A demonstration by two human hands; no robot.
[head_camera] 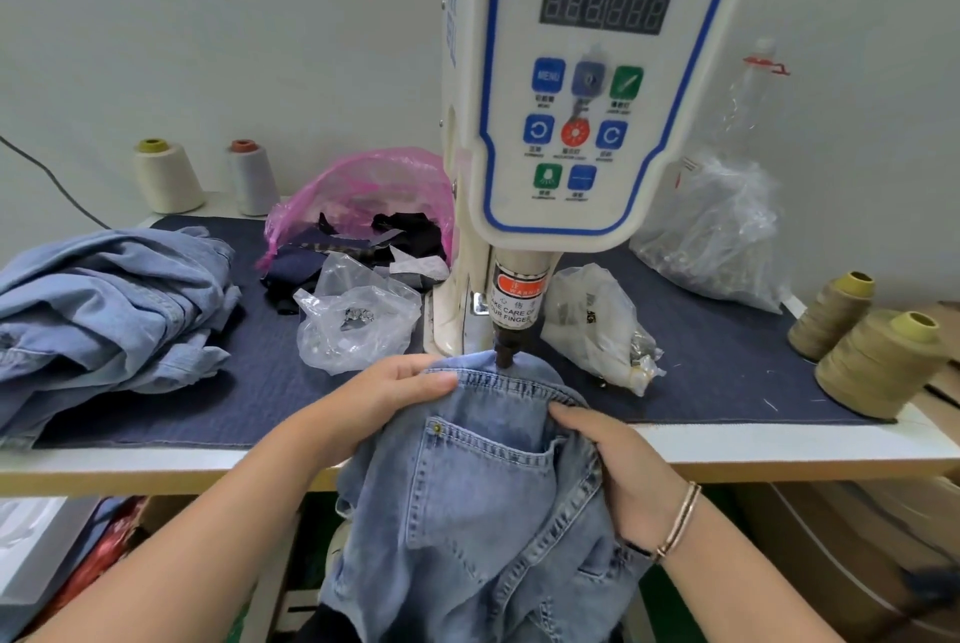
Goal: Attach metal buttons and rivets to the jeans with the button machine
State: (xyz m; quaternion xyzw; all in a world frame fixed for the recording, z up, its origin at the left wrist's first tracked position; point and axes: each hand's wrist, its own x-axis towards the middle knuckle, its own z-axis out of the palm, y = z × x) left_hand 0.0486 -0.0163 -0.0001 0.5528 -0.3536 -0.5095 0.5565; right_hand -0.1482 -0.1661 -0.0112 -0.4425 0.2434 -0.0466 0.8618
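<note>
Both hands gripped the light blue denim jeans (483,502) at the near edge of the white worktable (779,445), one on either side of the waistband. The left hand (384,403) pinched the band's left end, thumb lying along the top seam and fingers curled beneath the cloth. The right hand (618,465), with a thin gold bracelet (678,520) at the wrist, clutched the bunched fabric on the right, fingers tucked under the fold. The hands were apart, with the stitched pocket between them; a small brass rivet (437,429) sat at the pocket's upper left corner. The waistband's middle was raised against the dark metal punch (505,354) of the white servo button machine (587,86), whose blue-bordered control panel filled the upper centre. The rest of the jeans hung off the table's near edge.

A dark navy cloth mat (727,361) covered the tabletop. To the left lay a heap of pale blue denim garments (109,309). Between that heap and the machine sat a clear plastic bag of small metal parts (353,320), and behind it a pink plastic bag of dark fabric scraps (363,211). Right of the punch lay a white plastic bag of metal fittings (597,325). Two pale thread cones (166,174) stood far left against the wall; two khaki thread cones (878,361) stood at the right edge.
</note>
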